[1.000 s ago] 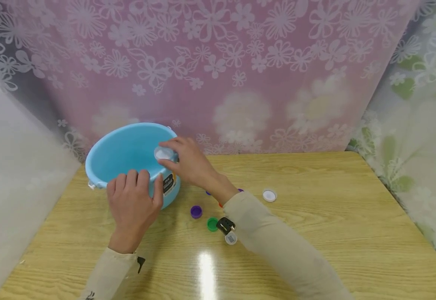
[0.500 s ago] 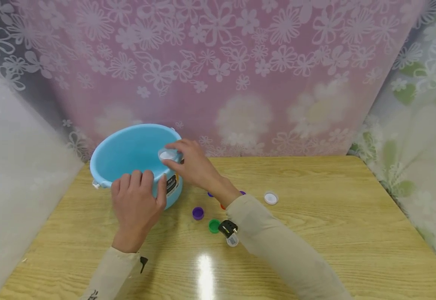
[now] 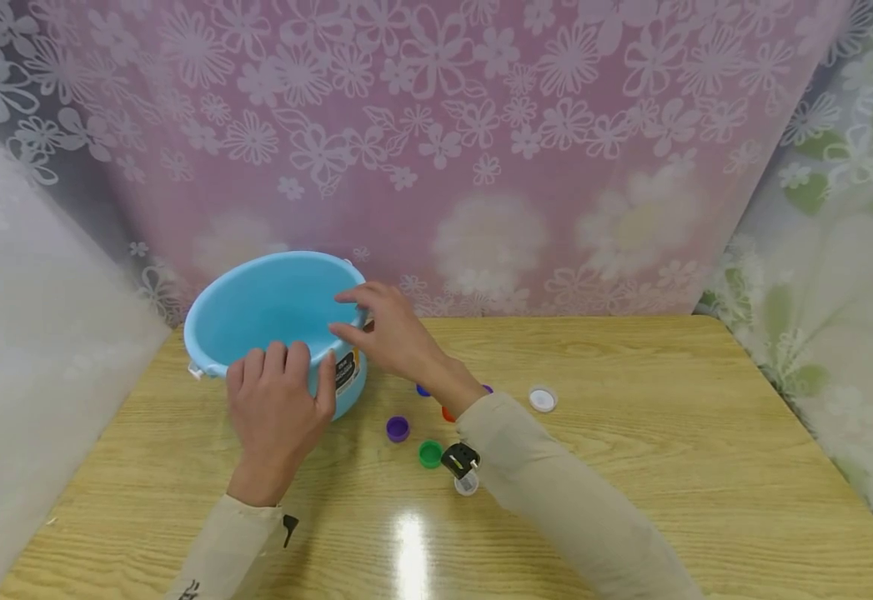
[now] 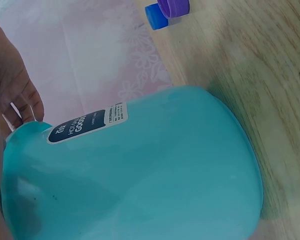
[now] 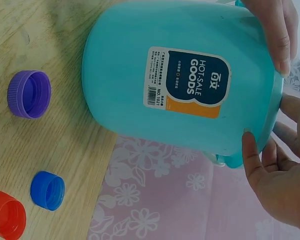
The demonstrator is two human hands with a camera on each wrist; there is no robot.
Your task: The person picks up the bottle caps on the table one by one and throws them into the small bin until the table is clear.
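A light blue bucket (image 3: pixel 278 292) stands at the left of the table. My left hand (image 3: pixel 278 396) grips its near rim, fingers hooked over the edge and thumb lying along it. My right hand (image 3: pixel 394 329) is at the bucket's right rim, thumb and fingers spread apart, with nothing between them. In the right wrist view, the fingers of that right hand (image 5: pixel 285 185) stand around the rim, beside the bucket's printed label (image 5: pixel 187 82). The bottom of the bucket's inside is partly hidden behind the left hand and near wall.
Right of the bucket lie a purple cap (image 3: pixel 398 429), a green cap (image 3: pixel 430 454), a blue cap (image 5: pixel 48 190) and a red-orange cap (image 5: pixel 7 216). A white lid (image 3: pixel 543 399) lies farther right. A whitish cap (image 3: pixel 467 483) shows beside the right sleeve. Floral curtain (image 3: pixel 481 167) hangs behind the table.
The clear, whitish cup-like piece that my right hand held over the bucket's rim is gone from between its fingers, which now stand apart. My left hand keeps its grip on the rim.
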